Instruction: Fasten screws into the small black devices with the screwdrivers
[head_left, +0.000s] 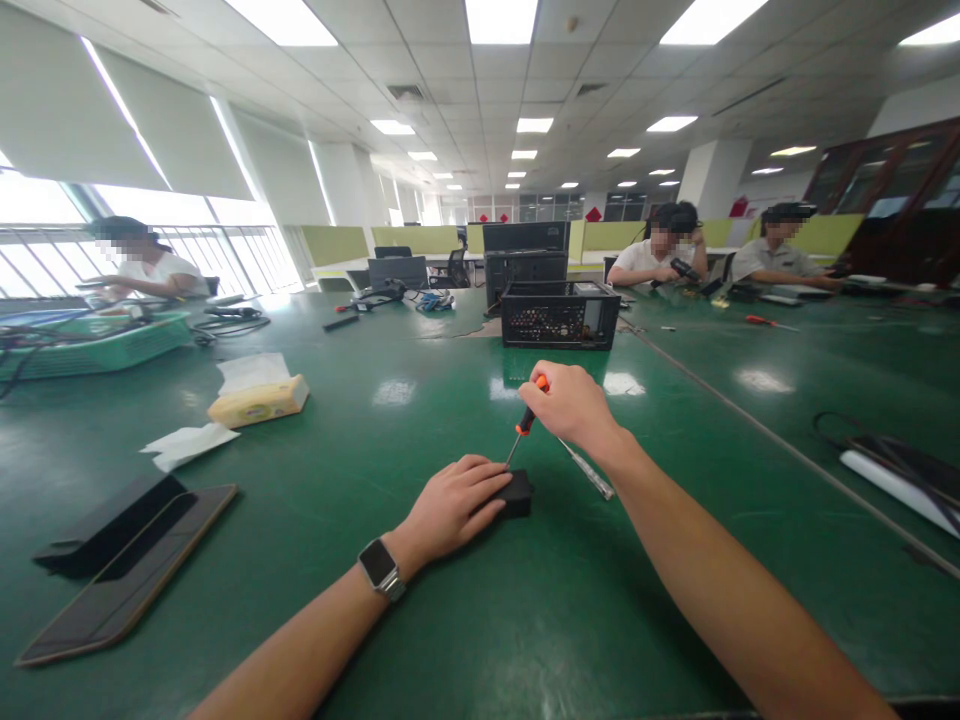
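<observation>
The right hand (571,402) has its grip closed round the screwdriver (528,420), tip at the black box (517,497) on the near tabletop (480,630). The left hand (454,505) grips the box's left end — best held firm, fingers clear of the shaft.

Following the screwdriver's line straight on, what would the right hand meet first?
Likely the black box: the screwdriver in the right hand angles down toward it, beside the left hand; tip contact is unclear.
</observation>
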